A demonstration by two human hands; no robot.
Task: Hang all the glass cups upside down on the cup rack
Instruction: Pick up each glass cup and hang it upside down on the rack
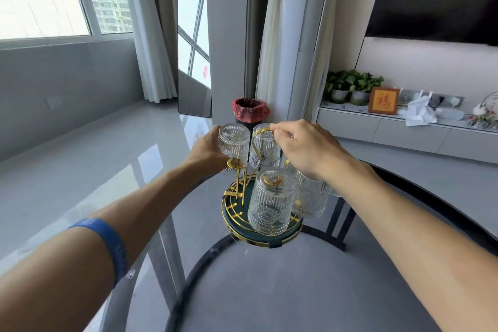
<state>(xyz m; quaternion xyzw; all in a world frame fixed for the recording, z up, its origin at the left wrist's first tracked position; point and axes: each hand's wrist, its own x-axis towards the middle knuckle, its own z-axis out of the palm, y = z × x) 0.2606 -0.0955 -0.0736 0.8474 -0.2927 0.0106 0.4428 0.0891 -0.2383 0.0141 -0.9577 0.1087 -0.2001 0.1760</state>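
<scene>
Nearest, on the glass worktop [269, 291]: a gold cup rack [244, 219] with round green base, bearing an upside-down ribbed glass cup [270, 202] on its front peg. Just right, a second inverted cup [310, 197]. Behind, the right hand [304, 147], grip pinched on the rack's gold top loop [262, 132]. Left, the left hand [208, 149], grip wrapped round a third inverted cup [234, 143] at a peg (seated or not, unclear). Beyond, a fourth cup [265, 148], then a red-lined bin [250, 112].
</scene>
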